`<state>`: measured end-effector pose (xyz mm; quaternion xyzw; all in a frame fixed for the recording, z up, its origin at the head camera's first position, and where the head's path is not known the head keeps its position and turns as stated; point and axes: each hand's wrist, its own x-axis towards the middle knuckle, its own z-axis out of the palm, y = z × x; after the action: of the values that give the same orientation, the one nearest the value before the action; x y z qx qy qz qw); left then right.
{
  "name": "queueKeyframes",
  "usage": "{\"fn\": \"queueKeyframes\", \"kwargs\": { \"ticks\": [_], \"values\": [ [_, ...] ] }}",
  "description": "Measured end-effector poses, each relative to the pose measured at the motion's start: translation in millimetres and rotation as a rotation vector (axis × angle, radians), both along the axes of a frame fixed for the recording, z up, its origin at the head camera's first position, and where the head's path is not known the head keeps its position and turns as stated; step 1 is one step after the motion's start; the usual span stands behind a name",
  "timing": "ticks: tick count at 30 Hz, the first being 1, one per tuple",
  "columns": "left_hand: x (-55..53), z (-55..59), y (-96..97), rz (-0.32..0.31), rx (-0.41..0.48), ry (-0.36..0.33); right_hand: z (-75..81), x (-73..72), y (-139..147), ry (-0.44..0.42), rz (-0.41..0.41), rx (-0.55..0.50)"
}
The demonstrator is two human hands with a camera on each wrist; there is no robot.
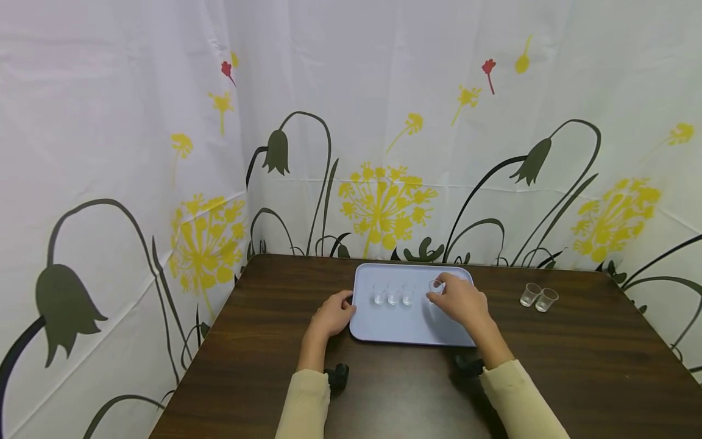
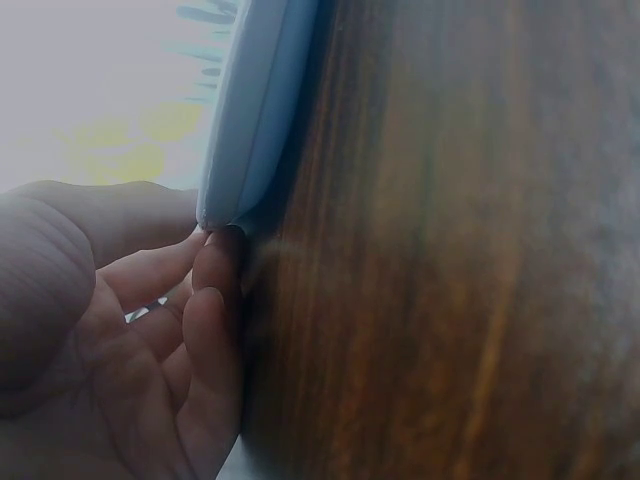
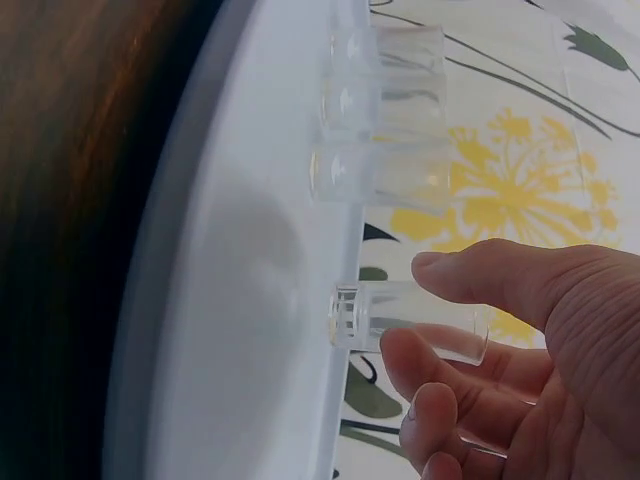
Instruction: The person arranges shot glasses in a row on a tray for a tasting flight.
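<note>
A pale blue tray (image 1: 384,324) lies on the dark wooden table. At its left edge my left hand (image 1: 331,315) grips the rim; in the left wrist view the thumb is on the upper side and the fingertips (image 2: 215,262) are against the lower side. My right hand (image 1: 459,297) is over the tray's right half, pinching a small clear shot glass (image 3: 385,312) between thumb and fingers. The glass is upright, its base at or just above the tray; contact is unclear. Three similar shot glasses (image 1: 392,298) stand in a row on the tray, left of it.
Two more clear shot glasses (image 1: 530,295) stand close together on the table (image 1: 581,347), right of the tray. Behind the table hangs a white curtain (image 1: 351,91) with printed flowers.
</note>
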<state>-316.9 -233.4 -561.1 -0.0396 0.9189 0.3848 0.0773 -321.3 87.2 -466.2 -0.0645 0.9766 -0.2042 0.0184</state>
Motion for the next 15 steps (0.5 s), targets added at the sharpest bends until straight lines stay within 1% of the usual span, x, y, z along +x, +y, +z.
{"fn": "queueKeyframes", "kwargs": {
  "ticks": [3,5,9,10,13,15],
  "values": [
    [-4.6,-8.3,-1.9,0.006,0.001,-0.008,-2.7,0.0,-5,-0.004,0.009,0.001],
    [-4.0,-8.0,-1.8,0.007,-0.008,-0.019,-4.3,0.1,-7,-0.009,0.018,0.001],
    [1.3,-1.1,1.0,0.013,-0.022,-0.013,-7.4,-0.1,-10,-0.003,0.053,0.014],
    [-0.7,-2.9,1.0,0.021,-0.020,-0.021,-8.3,-0.7,-10,0.001,0.062,0.017],
    [0.5,-1.2,1.5,0.019,-0.010,0.002,-9.5,-2.4,-10,0.009,0.079,0.026],
    [7.1,11.1,3.9,0.014,0.007,0.003,-10.4,-3.9,-11,0.012,0.077,0.026]
  ]
}}
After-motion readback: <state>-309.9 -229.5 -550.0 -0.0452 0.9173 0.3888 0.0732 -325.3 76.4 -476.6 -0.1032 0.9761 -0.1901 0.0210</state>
